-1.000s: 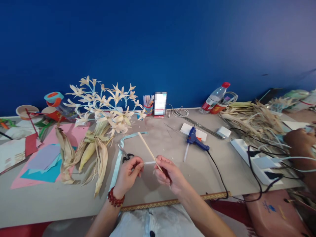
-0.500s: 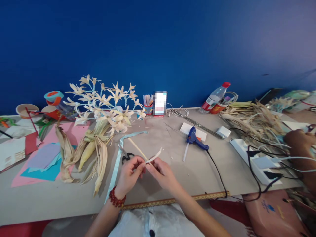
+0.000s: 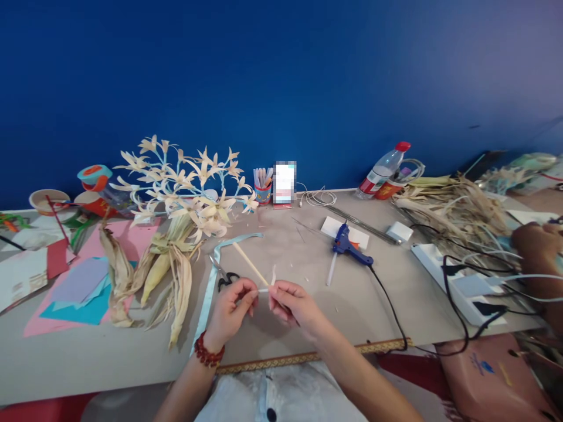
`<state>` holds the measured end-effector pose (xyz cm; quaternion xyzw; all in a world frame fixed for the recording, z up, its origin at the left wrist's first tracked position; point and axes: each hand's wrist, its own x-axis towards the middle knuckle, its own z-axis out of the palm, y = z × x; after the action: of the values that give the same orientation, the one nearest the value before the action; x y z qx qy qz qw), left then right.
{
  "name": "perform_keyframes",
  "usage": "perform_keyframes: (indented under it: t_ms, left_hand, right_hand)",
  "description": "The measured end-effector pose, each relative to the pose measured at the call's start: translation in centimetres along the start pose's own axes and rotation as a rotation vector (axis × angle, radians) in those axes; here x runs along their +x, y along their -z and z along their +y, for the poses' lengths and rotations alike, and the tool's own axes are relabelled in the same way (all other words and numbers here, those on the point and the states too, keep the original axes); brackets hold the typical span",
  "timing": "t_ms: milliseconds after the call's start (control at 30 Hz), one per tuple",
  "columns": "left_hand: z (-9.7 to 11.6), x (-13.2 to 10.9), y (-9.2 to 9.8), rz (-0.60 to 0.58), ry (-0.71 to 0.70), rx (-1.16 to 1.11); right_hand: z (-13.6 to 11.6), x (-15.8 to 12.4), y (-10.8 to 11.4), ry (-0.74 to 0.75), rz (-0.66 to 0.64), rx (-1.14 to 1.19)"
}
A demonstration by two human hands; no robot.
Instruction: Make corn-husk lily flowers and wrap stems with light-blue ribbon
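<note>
My left hand (image 3: 235, 306), with a red bead bracelet at the wrist, pinches one end of a thin pale strip (image 3: 263, 291). The strip runs across to my right hand (image 3: 290, 300), whose closed fingers grip the lower end of a slim light wooden stick (image 3: 250, 262). A loose end of the strip rises above the right fingertips. The stick slants up and to the left. Just beyond my left hand lie black-handled scissors (image 3: 226, 278), beside a light blue ribbon (image 3: 206, 305).
Dried corn husks (image 3: 176, 287) and coloured paper (image 3: 77, 290) lie left, below husk flowers (image 3: 193, 193). A blue glue gun (image 3: 347, 246) rests right, its cord near a power strip (image 3: 453, 287). A bottle (image 3: 380, 173) leans behind. Another person's hand (image 3: 536, 246) is far right.
My right hand has moved slightly right and closed around the stick's lower end. The strip is now stretched between my hands, and its loose end points more upright.
</note>
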<state>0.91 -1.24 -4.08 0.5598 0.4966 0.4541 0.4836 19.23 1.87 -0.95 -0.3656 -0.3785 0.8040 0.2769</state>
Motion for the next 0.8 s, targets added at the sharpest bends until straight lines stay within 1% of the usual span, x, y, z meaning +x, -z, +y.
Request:
perform_keyframes:
  t_ms: [100, 200, 267, 367, 433, 500, 600, 733, 800]
  left_hand:
    - [-0.4, -0.1, 0.2, 0.013, 0.025, -0.015]
    - [-0.2, -0.2, 0.2, -0.006, 0.018, -0.008]
    - [0.5, -0.1, 0.2, -0.024, -0.063, 0.011]
    - [2.3, 0.3, 0.1, -0.023, -0.226, 0.062]
    - [3.3, 0.7, -0.2, -0.015, -0.278, 0.108]
    - [3.9, 0.9, -0.4, 0.004, -0.282, 0.137]
    - [3.8, 0.9, -0.8, 0.059, -0.259, 0.143]
    - [3.5, 0.5, -1.1, 0.108, -0.227, 0.151]
    - [3.6, 0.3, -1.2, 0.122, -0.212, 0.127]
  right_hand:
    - [-0.5, -0.5, 0.3, 0.012, -0.033, 0.091]
    - [-1.0, -0.8, 0.4, 0.028, -0.022, 0.079]
    - [-1.3, -0.9, 0.4, 0.05, 0.011, 0.029]
    - [-1.5, -0.8, 0.1, 0.071, 0.033, -0.055]
    - [-1.4, -0.7, -0.1, 0.078, 0.027, -0.087]
    - [-1.3, -0.7, -0.3, 0.085, 0.025, -0.103]
    - [-1.0, -0.7, -0.4, 0.107, 0.021, -0.146]
    - [-0.6, -0.7, -0.4, 0.226, 0.037, -0.282]
    - [-0.6, -0.7, -0.4, 0.236, 0.045, -0.294]
